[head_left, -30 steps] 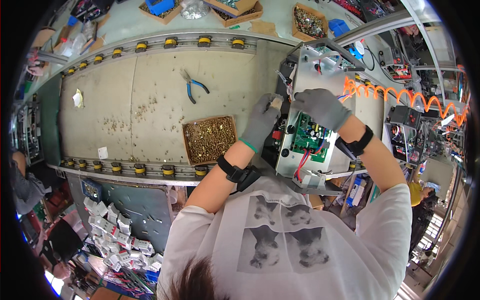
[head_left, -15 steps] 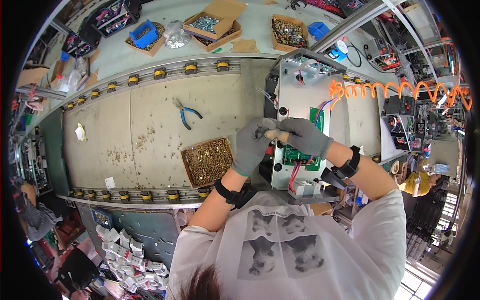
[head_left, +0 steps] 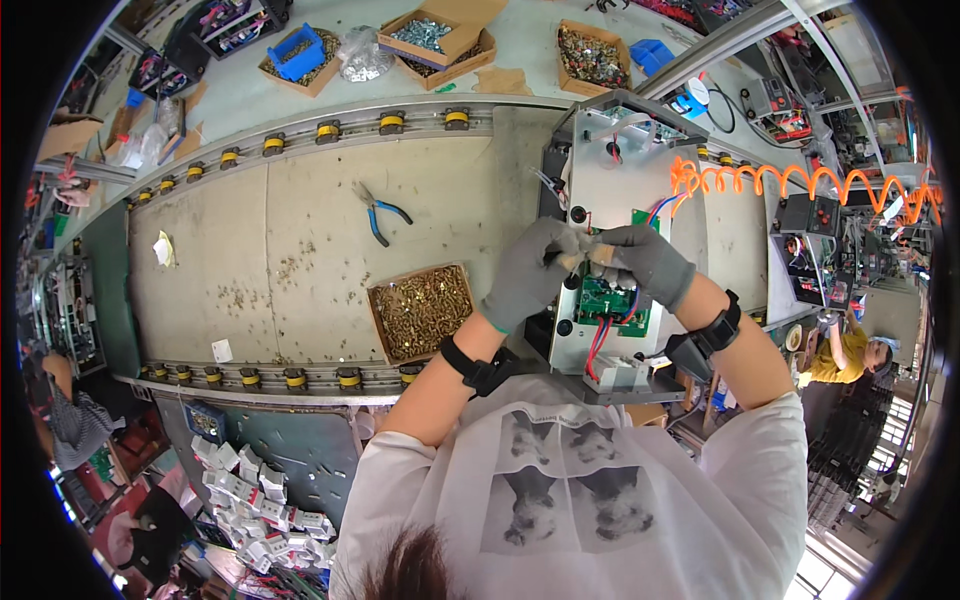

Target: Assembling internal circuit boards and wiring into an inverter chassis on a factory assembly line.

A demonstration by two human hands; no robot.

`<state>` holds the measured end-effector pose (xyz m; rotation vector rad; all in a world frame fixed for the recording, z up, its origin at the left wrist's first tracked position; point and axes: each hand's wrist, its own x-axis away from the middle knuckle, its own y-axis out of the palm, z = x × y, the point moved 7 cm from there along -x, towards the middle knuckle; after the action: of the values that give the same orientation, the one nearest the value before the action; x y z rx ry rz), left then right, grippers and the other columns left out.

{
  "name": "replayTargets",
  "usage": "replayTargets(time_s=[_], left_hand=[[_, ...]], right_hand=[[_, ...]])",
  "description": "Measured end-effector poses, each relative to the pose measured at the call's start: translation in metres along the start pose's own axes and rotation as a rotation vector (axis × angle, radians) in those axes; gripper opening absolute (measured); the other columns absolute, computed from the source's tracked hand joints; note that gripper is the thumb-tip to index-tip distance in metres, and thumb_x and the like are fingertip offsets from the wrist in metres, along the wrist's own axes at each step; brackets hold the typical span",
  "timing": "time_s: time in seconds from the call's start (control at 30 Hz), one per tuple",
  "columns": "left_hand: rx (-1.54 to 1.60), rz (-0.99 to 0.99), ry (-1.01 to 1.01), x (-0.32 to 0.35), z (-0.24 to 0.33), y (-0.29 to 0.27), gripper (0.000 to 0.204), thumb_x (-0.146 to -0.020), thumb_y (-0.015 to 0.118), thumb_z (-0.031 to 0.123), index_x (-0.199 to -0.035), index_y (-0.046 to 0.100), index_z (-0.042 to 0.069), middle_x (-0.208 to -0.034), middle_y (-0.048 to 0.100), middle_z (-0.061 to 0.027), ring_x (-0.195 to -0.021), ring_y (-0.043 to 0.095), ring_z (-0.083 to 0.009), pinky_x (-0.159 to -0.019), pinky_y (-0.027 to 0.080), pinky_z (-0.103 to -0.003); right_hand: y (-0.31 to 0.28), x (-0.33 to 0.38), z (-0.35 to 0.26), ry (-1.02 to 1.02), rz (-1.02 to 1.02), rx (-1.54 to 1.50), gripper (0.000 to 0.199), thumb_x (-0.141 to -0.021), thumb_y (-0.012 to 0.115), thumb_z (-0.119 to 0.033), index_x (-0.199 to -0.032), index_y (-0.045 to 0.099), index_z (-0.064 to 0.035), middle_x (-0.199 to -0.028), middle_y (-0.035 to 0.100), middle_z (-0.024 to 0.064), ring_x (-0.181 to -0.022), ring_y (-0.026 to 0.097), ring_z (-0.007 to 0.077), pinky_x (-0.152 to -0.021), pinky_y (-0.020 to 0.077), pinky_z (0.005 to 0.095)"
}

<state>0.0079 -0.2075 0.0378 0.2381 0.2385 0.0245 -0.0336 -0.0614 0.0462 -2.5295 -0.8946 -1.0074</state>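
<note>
Two gloved hands meet over the green board (head_left: 608,300): left hand (head_left: 528,275) and right hand (head_left: 645,262) pinch one small tan piece (head_left: 583,254) together, keeping it steady. Box of brass screws (head_left: 422,311) sits close for easy grabbing.

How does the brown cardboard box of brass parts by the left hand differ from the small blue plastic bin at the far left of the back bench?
The brown cardboard box of brass parts lies on the conveyor mat, close to the gloved left hand; the small blue plastic bin sits inside another carton on the back bench. The cardboard box is wider, shallow and brim-full of brass-coloured pieces; what the blue bin holds cannot be made out. Both are open-topped.
</note>
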Motion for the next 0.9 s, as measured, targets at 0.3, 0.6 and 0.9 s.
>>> replayTargets(time_s=[0.3, 0.6, 0.9], left_hand=[[-0.749, -0.130, 0.027, -0.026, -0.045, 0.018, 0.025, -0.068, 0.052, -0.004, -0.087, 0.057, 0.011, -0.111, 0.053, -0.0057, -0.109, 0.048, -0.0290, -0.091, 0.043, -0.039], [-0.646, -0.155, -0.032, -0.006, -0.055, 0.008, 0.027, -0.068, 0.052, -0.006, -0.086, 0.061, 0.012, -0.105, 0.055, -0.0079, -0.097, 0.054, -0.0316, -0.080, 0.046, -0.039], [-0.469, -0.063, -0.061, 0.004, -0.064, 0.010, 0.027, -0.073, 0.046, -0.007, -0.091, 0.059, 0.009, -0.110, 0.051, -0.0110, -0.098, 0.055, -0.0333, -0.077, 0.048, -0.039]], right_hand=[[-0.043, -0.012, -0.017, -0.121, 0.383, 0.592, 0.023, -0.079, 0.064, -0.022, -0.084, 0.070, -0.0005, -0.067, 0.066, 0.0090, -0.057, 0.061, 0.0134, -0.052, 0.0476, 0.0263], [-0.030, -0.031, -0.031, 0.021, 0.297, 1.182, 0.026, -0.066, 0.062, -0.028, -0.075, 0.072, -0.0060, -0.070, 0.066, 0.0148, -0.066, 0.064, 0.0296, -0.068, 0.0515, 0.0356], [-0.018, -0.044, -0.039, 0.154, 0.281, 1.238, 0.029, -0.064, 0.065, -0.031, -0.072, 0.071, -0.0030, -0.072, 0.066, 0.0167, -0.070, 0.065, 0.0317, -0.069, 0.0513, 0.0349]])
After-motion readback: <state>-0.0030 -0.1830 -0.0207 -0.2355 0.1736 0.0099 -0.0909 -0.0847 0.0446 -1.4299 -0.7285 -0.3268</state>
